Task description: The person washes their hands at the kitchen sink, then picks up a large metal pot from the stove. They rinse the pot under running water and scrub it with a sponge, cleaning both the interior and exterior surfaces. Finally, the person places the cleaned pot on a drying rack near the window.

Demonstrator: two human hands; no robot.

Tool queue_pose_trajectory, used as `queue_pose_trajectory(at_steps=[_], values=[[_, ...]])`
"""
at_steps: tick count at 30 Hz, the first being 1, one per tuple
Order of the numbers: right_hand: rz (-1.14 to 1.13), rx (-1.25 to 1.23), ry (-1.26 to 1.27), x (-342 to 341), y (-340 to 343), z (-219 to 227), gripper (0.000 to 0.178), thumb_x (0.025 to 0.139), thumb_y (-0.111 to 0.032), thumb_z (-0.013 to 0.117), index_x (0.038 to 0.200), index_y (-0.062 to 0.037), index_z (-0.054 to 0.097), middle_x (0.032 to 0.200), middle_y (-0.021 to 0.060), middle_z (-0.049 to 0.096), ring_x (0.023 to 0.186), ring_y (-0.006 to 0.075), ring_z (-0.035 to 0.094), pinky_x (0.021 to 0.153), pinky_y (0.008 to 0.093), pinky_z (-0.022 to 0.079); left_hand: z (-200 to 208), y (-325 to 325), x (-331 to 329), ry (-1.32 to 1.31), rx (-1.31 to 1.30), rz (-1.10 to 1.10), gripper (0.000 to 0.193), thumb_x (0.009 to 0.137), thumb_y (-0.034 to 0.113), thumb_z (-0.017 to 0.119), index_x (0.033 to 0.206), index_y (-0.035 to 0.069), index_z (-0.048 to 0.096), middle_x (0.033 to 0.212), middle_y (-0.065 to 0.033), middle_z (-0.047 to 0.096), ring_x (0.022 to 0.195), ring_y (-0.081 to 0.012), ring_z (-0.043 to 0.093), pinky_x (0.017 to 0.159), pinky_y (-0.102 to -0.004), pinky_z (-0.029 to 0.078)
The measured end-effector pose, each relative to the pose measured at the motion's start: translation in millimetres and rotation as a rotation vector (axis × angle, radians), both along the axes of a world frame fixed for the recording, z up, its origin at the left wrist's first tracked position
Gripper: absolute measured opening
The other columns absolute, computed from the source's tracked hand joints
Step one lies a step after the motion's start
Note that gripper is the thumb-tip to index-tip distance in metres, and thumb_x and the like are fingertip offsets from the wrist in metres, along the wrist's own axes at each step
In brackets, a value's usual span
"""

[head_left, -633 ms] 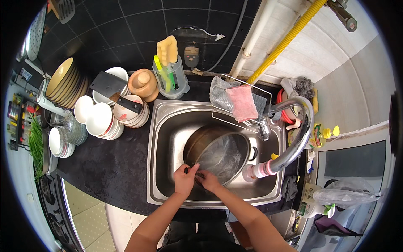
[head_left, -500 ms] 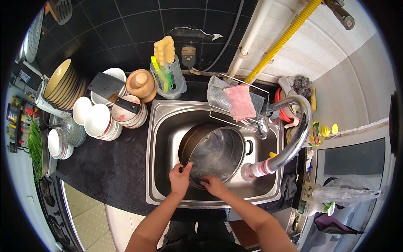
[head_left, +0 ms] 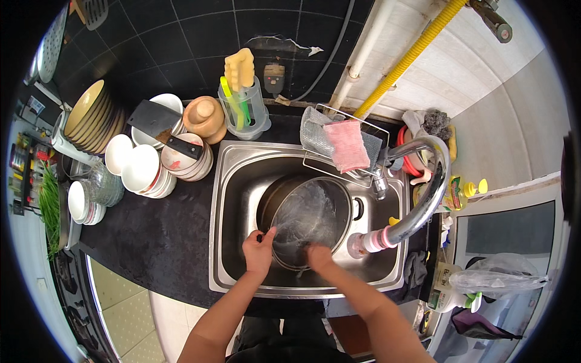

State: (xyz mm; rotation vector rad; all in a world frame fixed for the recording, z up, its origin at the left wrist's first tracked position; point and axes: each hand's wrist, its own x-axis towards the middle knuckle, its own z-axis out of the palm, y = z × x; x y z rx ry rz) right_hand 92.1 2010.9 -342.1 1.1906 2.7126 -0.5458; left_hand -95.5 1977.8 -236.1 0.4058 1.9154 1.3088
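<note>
A dark, wide pot (head_left: 315, 209) with a steel rim lies tilted in the steel sink (head_left: 216, 242). Streaks of water or foam cover its inside. My left hand (head_left: 258, 252) is closed around the black side handle at the pot's near left, its thumb at the rim. The opposite handle (head_left: 358, 209) shows at the right. My right hand (head_left: 319, 256) reaches over the near rim into the pot. Its fingers are dark and smeared by motion, so whether they hold anything is hidden.
A curved faucet (head_left: 436, 193) with a pink-banded nozzle (head_left: 367, 243) hangs right of the pot. Behind it, a wire rack (head_left: 376, 175) bears a pink cloth (head_left: 347, 147). Stacked bowls (head_left: 140, 172), a cleaver (head_left: 154, 124), a wooden mortar (head_left: 204, 118) and a utensil holder (head_left: 251, 115) stand left and behind.
My right hand has shifted a little right and farther into the pot. The pot has tipped slightly, and the streaks inside look whiter. My left hand stays at its handle.
</note>
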Motion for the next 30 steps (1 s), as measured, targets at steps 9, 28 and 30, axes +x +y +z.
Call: queue_pose_trajectory(at_steps=[9,28,30], values=[[0.045,-0.084,-0.237,16.0,16.8,-32.4,0.016,0.067,-0.013,0.054,0.077,-0.0054,0.063,0.086,0.0115,0.058,0.083,0.0271,0.057,0.067,0.0373,0.049,13.0,5.3,1.2,0.073,-0.002,-0.023,0.034,0.074,0.02,0.07,0.058,0.0,0.048,0.051,0.0021,0.041,0.05,-0.0059,0.033,0.044,-0.0231,0.03],[0.081,0.189,-0.229,12.9,10.3,-14.4,0.013,0.069,-0.012,0.051,0.073,-0.0072,0.062,0.081,0.0106,0.057,0.079,0.0259,0.056,0.064,0.0365,0.047,19.6,2.7,13.3,0.137,0.011,-0.025,0.034,0.075,0.023,0.069,0.059,-0.001,0.05,0.05,0.001,0.043,0.048,-0.0062,0.035,0.042,-0.0243,0.032],[0.148,0.097,-0.122,-3.6,-5.8,-15.0,0.013,0.069,-0.011,0.051,0.073,-0.0056,0.062,0.084,0.0106,0.057,0.082,0.0271,0.057,0.065,0.0386,0.048,22.8,2.2,12.4,0.214,0.032,-0.055,0.034,0.076,0.023,0.068,0.059,0.0,0.049,0.05,0.0015,0.043,0.047,-0.0049,0.036,0.041,-0.0234,0.031]])
